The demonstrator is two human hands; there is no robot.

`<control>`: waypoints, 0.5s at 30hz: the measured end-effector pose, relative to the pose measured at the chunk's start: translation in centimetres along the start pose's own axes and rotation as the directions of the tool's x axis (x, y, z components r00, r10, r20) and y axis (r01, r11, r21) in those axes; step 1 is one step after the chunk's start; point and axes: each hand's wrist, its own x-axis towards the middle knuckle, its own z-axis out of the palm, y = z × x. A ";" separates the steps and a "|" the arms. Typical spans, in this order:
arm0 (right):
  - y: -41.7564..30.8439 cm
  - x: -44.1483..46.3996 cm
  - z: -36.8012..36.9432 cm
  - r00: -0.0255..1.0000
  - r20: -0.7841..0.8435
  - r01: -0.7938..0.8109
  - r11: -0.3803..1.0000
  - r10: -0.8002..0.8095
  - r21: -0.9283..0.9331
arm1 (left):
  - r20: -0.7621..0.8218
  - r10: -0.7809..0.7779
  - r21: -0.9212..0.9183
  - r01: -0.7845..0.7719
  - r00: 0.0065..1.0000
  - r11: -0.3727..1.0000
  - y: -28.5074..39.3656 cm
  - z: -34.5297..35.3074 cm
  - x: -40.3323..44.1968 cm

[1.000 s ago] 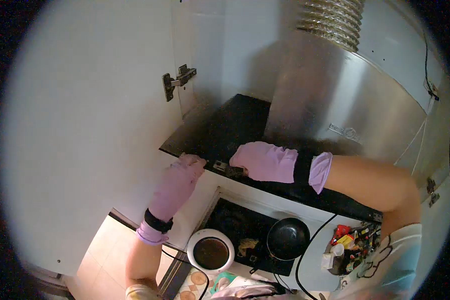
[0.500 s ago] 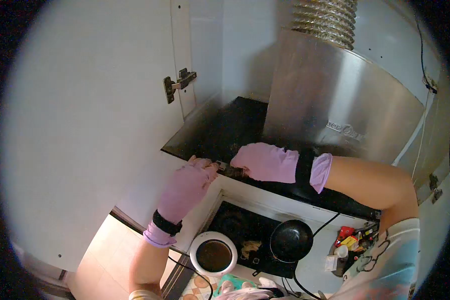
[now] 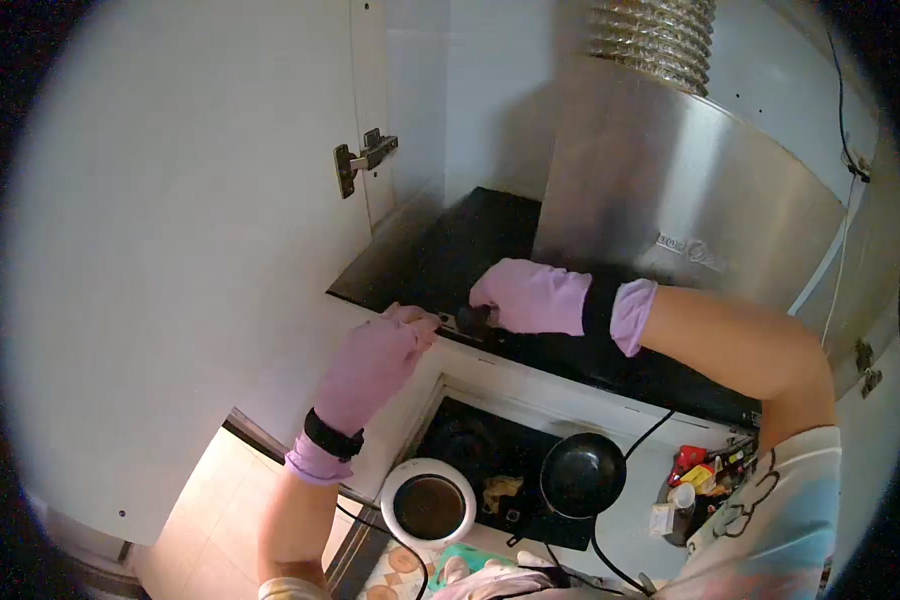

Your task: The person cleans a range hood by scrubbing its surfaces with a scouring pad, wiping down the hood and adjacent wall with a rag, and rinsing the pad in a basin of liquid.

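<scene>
My left hand (image 3: 375, 360), in a pink glove with a black wrist strap, has its fingers closed at the front edge of a dark range hood top (image 3: 610, 350). Just past its fingertips is a small metal piece (image 3: 449, 321) on that edge. My right hand (image 3: 532, 296), gloved and strapped alike, is curled around a dark lump (image 3: 476, 320) of a kind I cannot make out. The lump is at the hood's edge beside the metal piece. Behind my right hand rises the hood's steel chimney cover (image 3: 690, 180).
An open white cabinet door (image 3: 190, 250) with a metal hinge (image 3: 360, 160) fills the left. Below are a black frying pan (image 3: 583, 475), a white-rimmed pot (image 3: 428, 503) with dark liquid, a cooktop (image 3: 467, 430) and bottles (image 3: 705, 478). A foil duct (image 3: 655, 40) tops the chimney.
My right hand has risen slightly with the dark lump, uncovering more of it. My left hand stays at the hood's edge. The view has shifted a little.
</scene>
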 end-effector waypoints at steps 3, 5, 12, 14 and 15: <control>1.1 -0.1 0.0 0.859 0.123 0.481 0.866 -0.497 0.139 | 0.003 -0.022 0.000 0.022 1.000 1.000 0.1 -0.1 0.0; 1.3 0.3 0.2 0.873 0.106 0.462 0.877 -0.476 0.136 | 0.022 -0.036 0.036 0.036 0.999 0.999 0.1 0.0 -0.1; 1.3 1.9 0.6 0.855 -0.001 0.515 0.847 -0.519 0.131 | 0.067 -0.086 0.065 0.082 0.994 0.995 0.2 -0.2 0.0; 0.4 0.8 0.1 0.841 0.110 0.508 0.844 -0.529 0.174 | 0.090 -0.054 0.023 0.052 0.994 0.998 -0.4 -0.1 0.1; 0.5 1.1 0.5 0.805 0.013 0.580 0.792 -0.593 0.193 | 0.093 -0.056 0.024 0.054 0.994 0.998 -0.6 -0.2 0.1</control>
